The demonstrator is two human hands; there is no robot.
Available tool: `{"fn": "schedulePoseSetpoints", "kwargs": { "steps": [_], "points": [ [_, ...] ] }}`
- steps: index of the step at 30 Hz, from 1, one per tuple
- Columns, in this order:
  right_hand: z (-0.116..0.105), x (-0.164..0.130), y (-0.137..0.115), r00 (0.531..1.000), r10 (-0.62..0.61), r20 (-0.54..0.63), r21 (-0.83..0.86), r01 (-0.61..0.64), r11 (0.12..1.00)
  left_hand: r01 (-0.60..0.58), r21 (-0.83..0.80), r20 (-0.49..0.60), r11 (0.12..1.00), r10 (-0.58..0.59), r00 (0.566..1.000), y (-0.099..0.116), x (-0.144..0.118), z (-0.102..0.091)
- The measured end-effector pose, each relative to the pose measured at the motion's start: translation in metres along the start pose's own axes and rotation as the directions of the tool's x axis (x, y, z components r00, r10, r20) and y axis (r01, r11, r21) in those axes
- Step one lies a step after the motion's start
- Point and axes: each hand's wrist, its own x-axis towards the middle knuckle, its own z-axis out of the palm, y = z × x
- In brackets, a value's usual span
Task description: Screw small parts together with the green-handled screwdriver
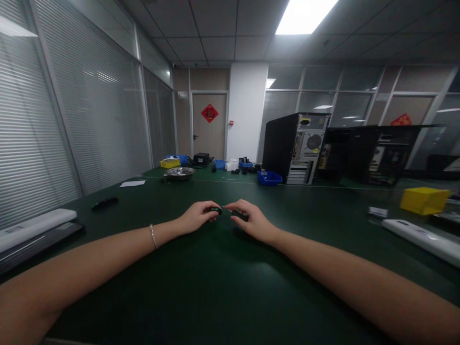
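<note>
My left hand (197, 216), below a bracelet on the wrist, pinches a small black piece with a green mark (215, 210) between thumb and fingers. Facing it, my right hand (252, 220) is closed around a small screwdriver (228, 209). Its thin metal shaft points left at the black piece, and most of its dark handle is hidden by the fingers. Whether the tip touches the piece is too small to tell. Both hands are low over the dark green table (201, 287).
Farther back are a metal bowl (179, 173), a blue bin (269, 178) and a black computer tower (280, 148). A dark green-and-black object (105, 203) lies at left. On the right are a yellow box (424, 200) and a long white device (426, 239).
</note>
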Motion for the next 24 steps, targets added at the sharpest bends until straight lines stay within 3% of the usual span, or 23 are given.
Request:
{"fn": "schedulePoseSetpoints", "kwargs": {
  "steps": [8,17,24],
  "points": [
    [0.0055,0.0004,-0.0035,1.0,-0.009,0.028,-0.067,0.011,0.998,-0.01,0.002,0.017,1.0,0.01,1.0,0.0017,-0.0048,-0.0018],
    [0.0032,-0.0012,-0.0083,0.997,-0.047,0.056,-0.155,0.055,0.986,-0.074,0.113,-0.014,0.991,0.076,0.997,0.003,-0.0091,-0.0017],
    [0.0032,-0.0024,-0.01,0.996,-0.069,0.049,-0.159,0.076,0.984,-0.023,-0.001,0.006,1.0,0.023,1.0,0.0066,-0.0074,0.001]
  ]
}}
